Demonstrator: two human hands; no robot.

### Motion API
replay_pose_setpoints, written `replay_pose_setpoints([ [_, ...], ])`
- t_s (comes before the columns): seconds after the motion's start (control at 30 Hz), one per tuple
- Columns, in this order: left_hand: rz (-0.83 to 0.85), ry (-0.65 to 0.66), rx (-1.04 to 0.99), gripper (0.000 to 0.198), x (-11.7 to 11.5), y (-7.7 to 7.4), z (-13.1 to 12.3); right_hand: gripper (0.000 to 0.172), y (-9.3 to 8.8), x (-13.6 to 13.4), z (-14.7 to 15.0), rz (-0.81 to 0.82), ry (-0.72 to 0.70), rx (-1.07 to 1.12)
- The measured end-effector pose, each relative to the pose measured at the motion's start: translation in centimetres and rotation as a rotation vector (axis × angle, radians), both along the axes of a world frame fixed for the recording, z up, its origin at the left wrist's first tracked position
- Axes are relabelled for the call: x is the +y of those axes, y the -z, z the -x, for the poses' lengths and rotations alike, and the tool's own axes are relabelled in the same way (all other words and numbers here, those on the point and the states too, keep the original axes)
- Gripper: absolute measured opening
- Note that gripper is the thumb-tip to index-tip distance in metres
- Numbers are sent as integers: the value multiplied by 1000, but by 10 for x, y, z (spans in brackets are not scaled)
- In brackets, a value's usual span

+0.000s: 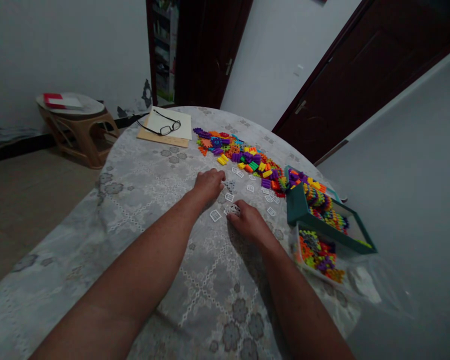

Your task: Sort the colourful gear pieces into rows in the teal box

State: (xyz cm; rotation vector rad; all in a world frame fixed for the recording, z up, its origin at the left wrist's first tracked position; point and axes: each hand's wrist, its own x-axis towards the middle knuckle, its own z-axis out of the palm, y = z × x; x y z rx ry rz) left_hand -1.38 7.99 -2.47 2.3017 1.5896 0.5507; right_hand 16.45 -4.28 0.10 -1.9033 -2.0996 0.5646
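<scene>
Both hands rest on the tabletop (pixel 142 210), which is covered with a patterned grey cloth, at the centre of the frame. The left hand (pixel 209 184) lies knuckles up with fingers curled under; whether it pinches anything cannot be told. The right hand (pixel 247 220) pinches a small white grid piece (pixel 234 210) at its fingertips. More white grid pieces (pixel 250 188) lie scattered just beside and beyond both hands. A band of coloured plastic blocks (pixel 243 155) runs above them toward the right. At right of centre, a teal box (pixel 303 212) holds more blocks, touching a clear tray (pixel 317 252). Glasses (pixel 165 127) lie on paper (pixel 170 122) at upper centre-left. A stool (pixel 80 132) stands upper left.
</scene>
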Motion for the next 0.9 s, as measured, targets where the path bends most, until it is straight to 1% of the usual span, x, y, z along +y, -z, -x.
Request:
replay_pose_setpoints([
  [0.07, 0, 3, -3, 30, 0, 0, 0, 22, 0, 2, 0, -3, 1, -30],
  [0.17, 10, 3, -5, 30, 0, -1, -1, 17, 2, 4, -3, -29, -9, -19],
  [0.33, 16, 4, -19, 30, 0, -3, -1, 5, 8, 2, -4, -87, -98, 132],
  [0.47, 26, 2, -42, 31, 0, -4, -1, 7, 11, 0, -3, -102, -80, 235],
  [0.6, 32, 7, -88, 30, 1, -4, 1, 13, 13, 0, -8, -124, -56, 339],
  [0.7, 39, 23, -152, 26, 3, -5, 3, 15, 16, 3, -15, -119, 26, 465],
  [0.77, 47, 55, -201, 23, 5, -6, 4, 18, 18, 6, -20, -113, 120, 556],
  [0.83, 103, 114, -318, 21, 7, -7, 4, 22, 20, 10, -22, -114, 230, 647],
  [0.9, 208, 178, -473, 19, 7, -6, 3, 24, 22, 13, -21, -123, 320, 736],
])
